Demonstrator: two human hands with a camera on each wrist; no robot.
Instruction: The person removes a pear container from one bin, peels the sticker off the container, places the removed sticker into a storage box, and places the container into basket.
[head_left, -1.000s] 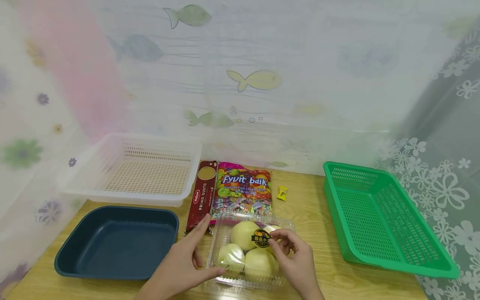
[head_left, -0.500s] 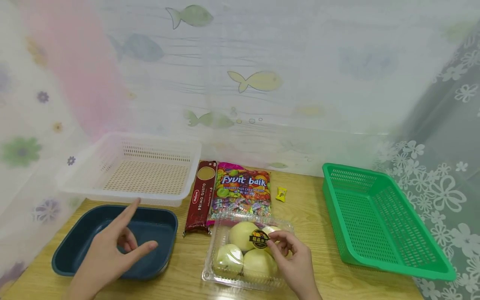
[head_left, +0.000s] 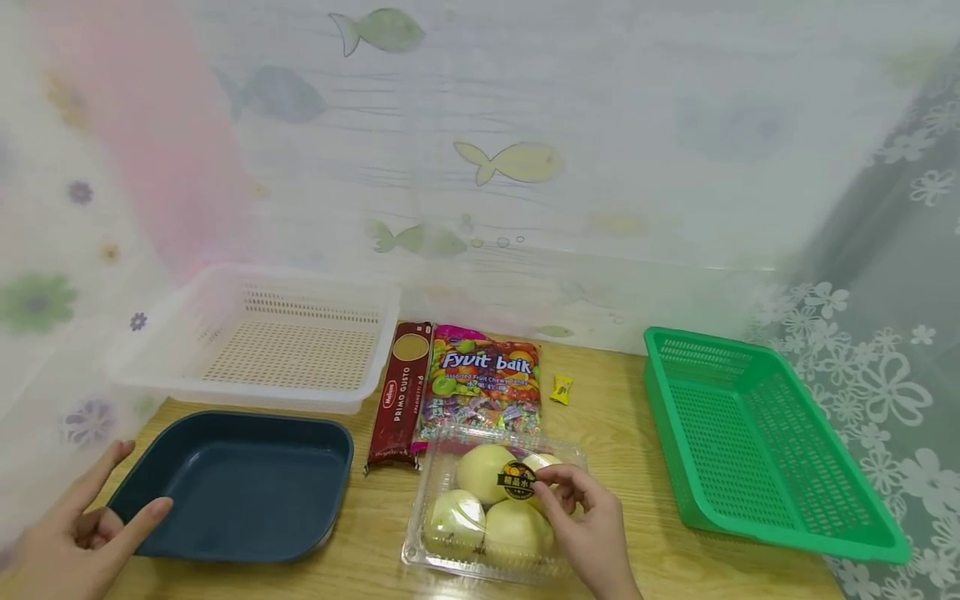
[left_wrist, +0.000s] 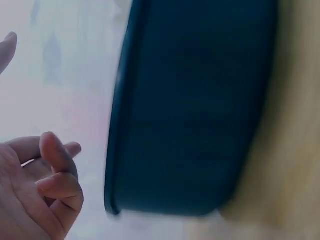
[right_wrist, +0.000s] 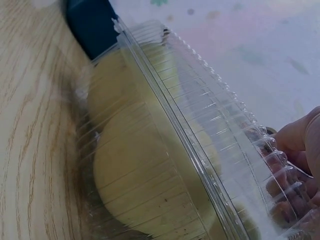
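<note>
Midway between the edges of the table (head_left: 622, 417) sits a clear box (head_left: 439, 482) of fruit (head_left: 456, 522); I'd guess weighty, slick and bendy on top, best cradled low. The right hand (head_left: 588, 517) curls at the sticker (head_left: 516, 481), pinching or not I can't tell; the left hand (head_left: 67, 542), loosely spread, holds nothing beside a blue tub (head_left: 240, 496).

Soft light, blur and glare

The head view is bright and even, the far curtain (head_left: 637, 125) pale and hazy. Small glints dot the box (head_left: 415, 554) and a shine marks the near desk (head_left: 615, 433). Wide-angle distortion stretches the green basket (head_left: 810, 540) at right. The left wrist view is dim and bluish, the pan (left_wrist: 195, 110) dark and blurred. In the right wrist view, pale streaks cross the box, shadow darkens the desk beside it, and the curtain blurs.
</note>
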